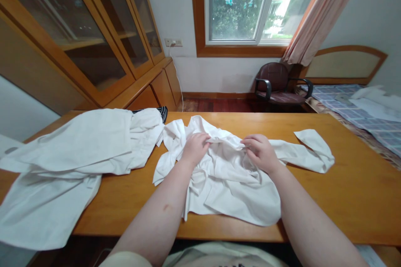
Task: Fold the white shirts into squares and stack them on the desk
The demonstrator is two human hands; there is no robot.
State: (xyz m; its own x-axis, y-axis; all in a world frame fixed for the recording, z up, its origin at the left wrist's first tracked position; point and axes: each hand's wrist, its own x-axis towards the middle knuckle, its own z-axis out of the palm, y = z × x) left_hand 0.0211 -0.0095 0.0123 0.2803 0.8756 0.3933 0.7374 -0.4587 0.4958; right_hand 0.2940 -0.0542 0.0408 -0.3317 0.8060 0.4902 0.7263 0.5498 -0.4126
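A crumpled white long-sleeved top [244,200] lies spread on the wooden table in front of me, its lower part fanned toward the table's front edge. One sleeve [300,156] stretches out to the right and bends back at its end. Bunched folds of the same cloth lie at the left. My left hand [197,148] pinches the upper edge of the top near its middle. My right hand [260,150] grips that edge a little farther right, its thumb and fingers closed on the cloth. Between both hands the edge runs as a slightly raised fold.
Another white garment [84,142] covers the left of the table [351,192] and hangs over its front edge. A black-and-white striped item [163,113] shows behind it. Beyond stand a glass-door cabinet [103,16], an armchair [277,83] and a bed [369,104].
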